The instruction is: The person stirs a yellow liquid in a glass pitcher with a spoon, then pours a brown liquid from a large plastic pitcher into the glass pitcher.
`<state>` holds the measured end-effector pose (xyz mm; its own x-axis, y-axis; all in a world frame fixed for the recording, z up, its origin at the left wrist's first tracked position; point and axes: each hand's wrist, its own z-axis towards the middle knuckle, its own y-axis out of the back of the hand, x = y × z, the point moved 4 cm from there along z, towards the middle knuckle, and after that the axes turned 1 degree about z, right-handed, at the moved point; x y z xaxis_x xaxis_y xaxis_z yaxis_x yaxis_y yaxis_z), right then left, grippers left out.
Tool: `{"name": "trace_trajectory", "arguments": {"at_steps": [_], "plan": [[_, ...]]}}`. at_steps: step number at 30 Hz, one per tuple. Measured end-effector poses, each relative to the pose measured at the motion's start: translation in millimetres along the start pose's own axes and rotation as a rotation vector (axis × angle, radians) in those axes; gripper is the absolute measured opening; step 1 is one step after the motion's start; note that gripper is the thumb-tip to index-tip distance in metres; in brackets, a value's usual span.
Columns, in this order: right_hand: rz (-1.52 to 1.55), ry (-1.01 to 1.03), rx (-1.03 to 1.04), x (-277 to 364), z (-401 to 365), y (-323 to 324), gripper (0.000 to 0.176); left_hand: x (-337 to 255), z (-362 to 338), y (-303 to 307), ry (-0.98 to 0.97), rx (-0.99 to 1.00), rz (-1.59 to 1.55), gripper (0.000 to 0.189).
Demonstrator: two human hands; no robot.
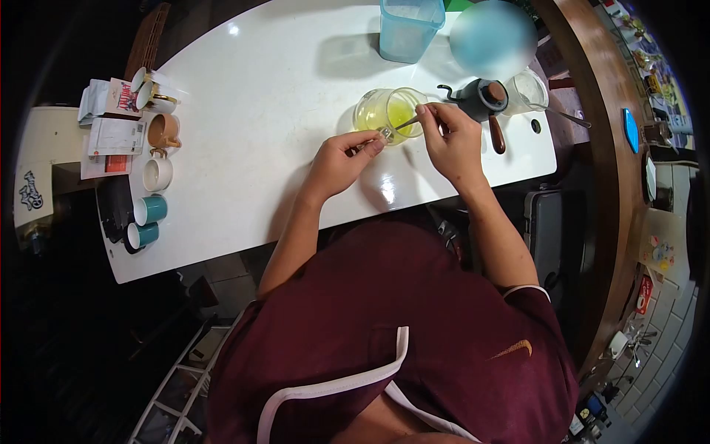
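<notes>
Near the middle of the white table stands a glass pitcher [370,111] holding yellow-green liquid, tilted or seen at a slant. My left hand [344,163] has its fingers closed on the pitcher's glass handle [385,135]. Pinched in my right hand [452,144] is a thin metal spoon [407,123], whose lower end reaches into the pitcher's mouth. Just right of the pitcher is a dark gooseneck kettle [477,100] with a wooden handle. A glass jar [526,90] with a metal utensil [566,114] across it stands beyond the kettle.
The white table [244,148] carries several cups along its left edge, including a brown mug [163,130] and a teal cup [151,210], beside paper packets [116,137]. A light-blue container [410,29] stands at the back. Along the right runs a wooden ledge [617,148].
</notes>
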<state>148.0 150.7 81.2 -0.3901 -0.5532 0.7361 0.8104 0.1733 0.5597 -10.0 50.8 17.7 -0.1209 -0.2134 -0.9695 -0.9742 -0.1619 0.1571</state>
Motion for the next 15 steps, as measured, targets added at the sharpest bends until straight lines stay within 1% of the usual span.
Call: {"name": "trace_trajectory", "arguments": {"at_steps": [1, 2, 4, 5, 7, 10, 15], "plan": [[-0.008, 0.042, -0.016, 0.2, -0.2, 0.0, 0.009, -0.7, -0.1, 0.2, 0.0, 0.002, 0.0, 0.027], [-0.009, 0.041, -0.017, -2.1, -0.1, -0.6, 0.009, -2.4, -0.6, 0.3, 0.0, 0.002, 0.012, 0.027], [-0.067, 0.189, -0.046, -0.8, 0.8, -0.7, 0.01, -4.0, -0.4, -0.4, -0.002, 0.004, 0.023, 0.027], [-0.068, 0.188, -0.047, -2.0, 2.2, -0.7, 0.01, -4.3, -0.1, -0.7, -0.002, 0.004, 0.025, 0.027], [-0.172, 0.383, -0.06, 3.9, 2.8, -2.0, 0.011, -4.3, 0.2, -0.7, -0.003, 0.002, 0.027, 0.027], [-0.181, 0.428, -0.022, 5.7, 5.0, -3.7, 0.011, -4.0, -0.2, -0.8, -0.009, 0.002, 0.027, 0.027], [-0.182, 0.432, 0.002, 5.9, 6.5, -1.6, 0.009, -7.7, -2.2, -0.2, 0.001, 0.007, 0.06, 0.027]]}}
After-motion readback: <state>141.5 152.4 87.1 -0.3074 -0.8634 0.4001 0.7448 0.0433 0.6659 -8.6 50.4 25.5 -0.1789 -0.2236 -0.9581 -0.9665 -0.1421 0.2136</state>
